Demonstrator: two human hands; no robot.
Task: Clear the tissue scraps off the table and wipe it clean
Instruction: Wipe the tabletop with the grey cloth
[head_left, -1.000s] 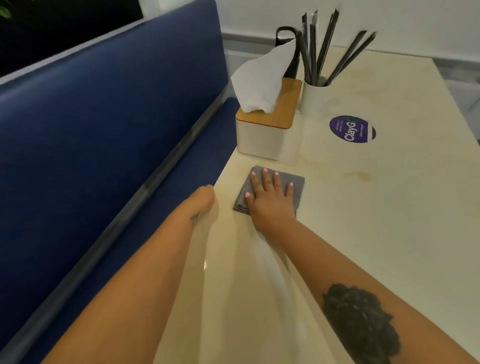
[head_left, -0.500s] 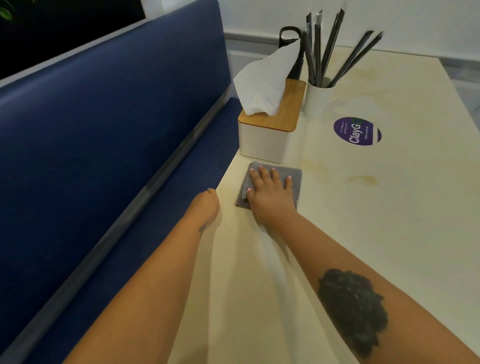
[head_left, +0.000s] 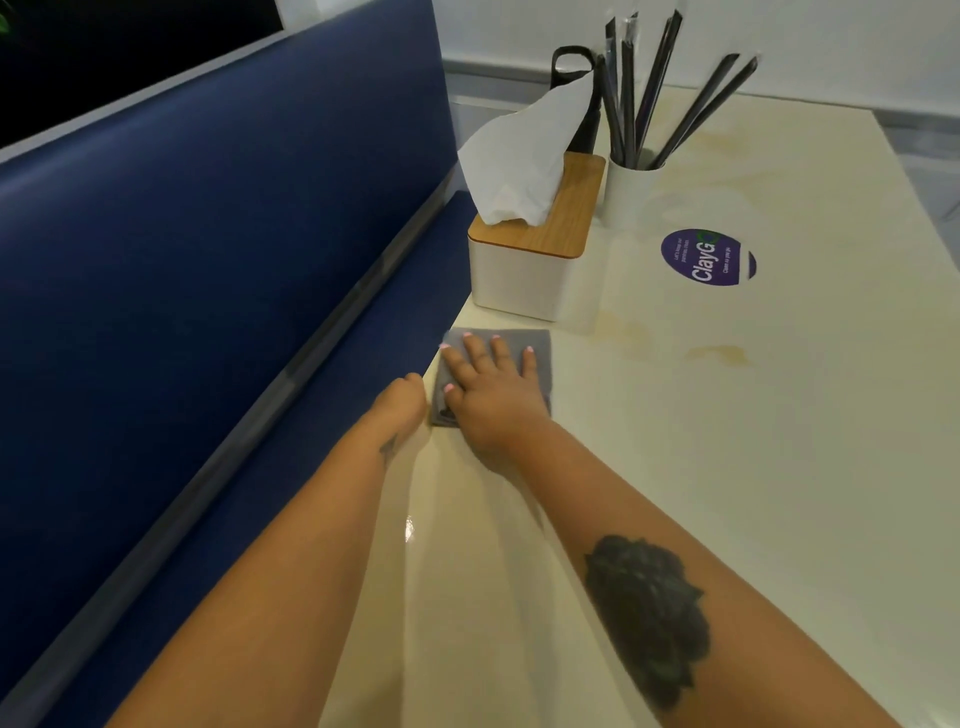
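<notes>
A folded grey cloth (head_left: 540, 343) lies at the left edge of the cream table (head_left: 727, 467), just in front of the tissue box. My right hand (head_left: 493, 389) presses flat on it with fingers spread and straight. My left hand (head_left: 402, 402) sits at the table's left edge, right beside the cloth; its fingers bend down past the edge and are hidden. A yellowish stain (head_left: 719, 353) marks the tabletop to the right of the cloth. No tissue scraps are visible on the table.
A white tissue box with a wooden lid (head_left: 519, 275) stands behind the cloth, one tissue sticking up. A white cup of black wrapped straws (head_left: 628, 192) is beside it, with a purple round sticker (head_left: 706, 257) nearby. A blue bench (head_left: 208, 234) runs along the left.
My right hand has slid the cloth left to the table's edge, close to my left hand. The left hand stays at the edge.
</notes>
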